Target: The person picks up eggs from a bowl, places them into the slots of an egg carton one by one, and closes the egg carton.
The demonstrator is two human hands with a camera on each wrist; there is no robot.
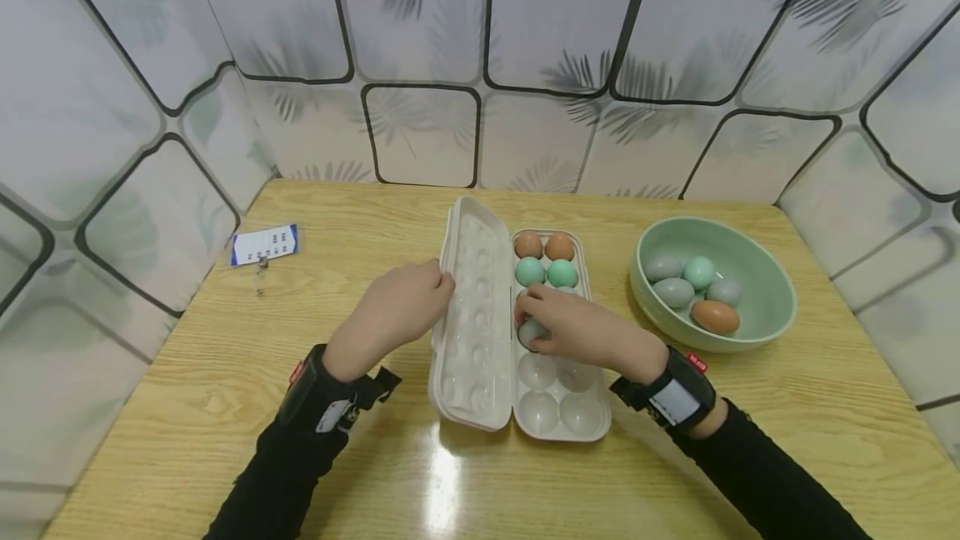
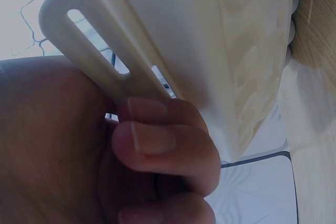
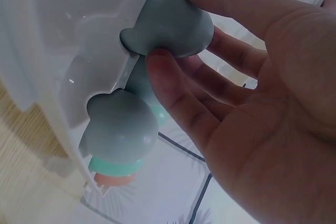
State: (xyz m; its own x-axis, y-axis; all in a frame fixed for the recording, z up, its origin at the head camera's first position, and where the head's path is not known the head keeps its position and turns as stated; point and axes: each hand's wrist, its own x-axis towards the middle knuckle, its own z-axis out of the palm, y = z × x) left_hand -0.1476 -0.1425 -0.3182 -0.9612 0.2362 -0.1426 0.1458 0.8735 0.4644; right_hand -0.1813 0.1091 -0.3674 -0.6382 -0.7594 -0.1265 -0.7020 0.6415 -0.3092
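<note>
An egg carton (image 1: 558, 438) lies open on the table, its lid (image 1: 480, 332) raised on the left. My left hand (image 1: 393, 307) grips the lid's outer edge, fingers curled round the slotted rim (image 2: 97, 40) in the left wrist view. My right hand (image 1: 588, 327) pinches a grey egg (image 3: 176, 22) between thumb and fingers at a carton cup. Another grey egg (image 3: 123, 129) sits in a cup close by. At the far end are two brown eggs (image 1: 528, 244) and two green eggs (image 1: 562, 273). Part of the middle cups is hidden by my right hand.
A light green bowl (image 1: 776, 307) stands right of the carton, holding several grey eggs (image 1: 673, 292), a green egg (image 1: 699, 272) and a brown egg (image 1: 716, 317). At the table's left lies a white and blue card (image 1: 264, 245) with a clip. Patterned fabric (image 1: 423, 136) borders the table's back.
</note>
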